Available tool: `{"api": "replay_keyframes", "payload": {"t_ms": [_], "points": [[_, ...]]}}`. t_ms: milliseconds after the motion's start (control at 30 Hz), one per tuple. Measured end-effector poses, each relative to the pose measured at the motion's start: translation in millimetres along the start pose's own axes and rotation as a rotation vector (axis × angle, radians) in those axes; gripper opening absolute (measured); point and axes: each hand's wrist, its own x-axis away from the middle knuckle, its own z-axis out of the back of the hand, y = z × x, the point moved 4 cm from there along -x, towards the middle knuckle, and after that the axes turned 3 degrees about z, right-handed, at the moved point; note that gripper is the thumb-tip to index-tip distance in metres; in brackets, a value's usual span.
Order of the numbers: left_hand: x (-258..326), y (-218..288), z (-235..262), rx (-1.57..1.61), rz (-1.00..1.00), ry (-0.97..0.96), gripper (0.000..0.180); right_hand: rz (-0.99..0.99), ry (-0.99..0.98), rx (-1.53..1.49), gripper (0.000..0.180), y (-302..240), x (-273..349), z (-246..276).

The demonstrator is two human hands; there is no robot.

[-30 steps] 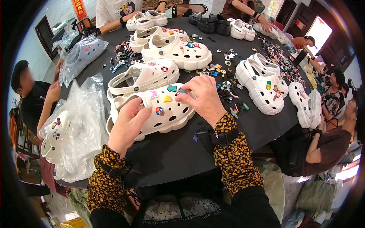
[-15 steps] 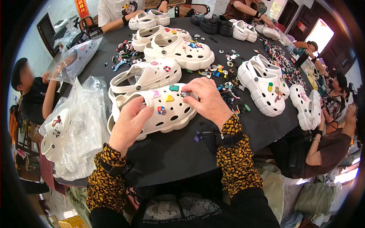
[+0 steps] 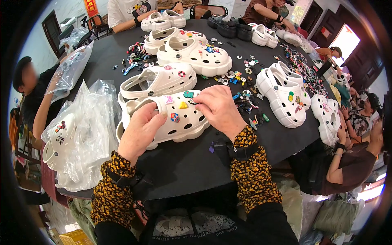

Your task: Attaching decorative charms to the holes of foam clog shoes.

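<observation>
In front of me lies a white clog (image 3: 179, 130), its perforated toe pointing right. My left hand (image 3: 141, 130) grips it by the rim of its opening, thumb on top and fingers inside. On the toe sit a pink, a green, a yellow charm (image 3: 183, 105) and a red-and-blue one. My right hand (image 3: 220, 109) pinches a small dark shoe charm (image 3: 192, 102) against the clog, beside the green charm; the fingertips hide most of it. A second white clog (image 3: 173, 79) with round charms stands just behind, touching or nearly touching the first.
More decorated white clogs (image 3: 281, 98) stand right and farther back. Loose charms (image 3: 245, 98) lie in heaps across the black table (image 3: 183, 171). At left, a clear plastic bag (image 3: 87, 139) lies by a clog with charms. Several co-workers sit around the table.
My right fingers have closed in farther over the small charm, covering more of it. My left hand keeps its grip. At the left, a co-worker's clear bag has shifted.
</observation>
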Motion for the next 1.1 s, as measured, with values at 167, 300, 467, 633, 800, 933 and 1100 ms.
{"api": "replay_keyframes", "payload": {"t_ms": [167, 300, 467, 633, 800, 933, 1100], "points": [[-2.4, -1.4, 0.3, -0.032, 0.005, 0.006, 0.037, -0.017, 0.0, 0.025, 0.008, -1.0, 2.0, -2.1], [-3.2, -3.8, 1.8, -0.079, -0.029, 0.042, 0.032, -0.063, 0.008, 0.028, 0.008, -0.9, 1.2, -5.5], [-4.9, 0.5, -2.6, -0.076, -0.11, 0.086, 0.028, -0.018, 0.023, 0.118, 0.006, -3.1, 0.8, -8.7], [-10.8, -10.1, 4.7, -0.3, -0.191, 0.133, 0.025, 0.087, -0.083, 0.307, 0.006, -18.1, -4.4, -12.0], [-8.7, -9.9, 4.1, -0.343, -0.167, 0.169, 0.023, 0.068, -0.274, 0.376, 0.022, -27.7, -2.8, -12.9], [-11.5, -13.5, 4.3, -0.368, -0.187, 0.173, 0.02, 0.107, -0.281, 0.365, 0.022, -26.2, 1.4, -17.4], [-13.8, -18.2, 6.1, -0.402, -0.237, 0.155, 0.019, 0.149, -0.343, 0.336, 0.018, -24.6, -2.2, -22.4]]}}
